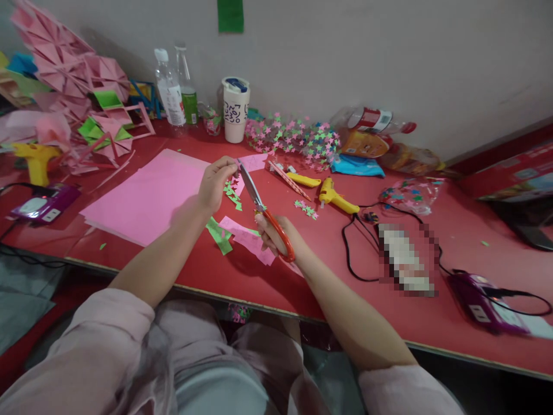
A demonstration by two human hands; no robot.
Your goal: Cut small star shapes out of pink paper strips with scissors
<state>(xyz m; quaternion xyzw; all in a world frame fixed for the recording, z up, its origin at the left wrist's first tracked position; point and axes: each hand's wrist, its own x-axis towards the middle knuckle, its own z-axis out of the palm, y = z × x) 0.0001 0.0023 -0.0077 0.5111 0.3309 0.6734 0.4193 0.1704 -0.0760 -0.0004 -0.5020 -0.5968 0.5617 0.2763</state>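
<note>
My right hand is closed round the orange-red handles of a pair of scissors. The blades point up and away, slightly apart at most. Close to their tips, my left hand pinches a small piece of paper, mostly hidden by the fingers. Green and pink paper cuttings lie on the table just beyond that hand. Between my forearms are a green paper scrap and a cut pink paper strip. Large pink paper sheets are stacked under and left of my left wrist.
Small paper stars, a yellow cutter and a yellow glue gun with a black cord lie right. A tumbler, bottles and a star-filled bag line the wall. Pink paper crafts pile up left.
</note>
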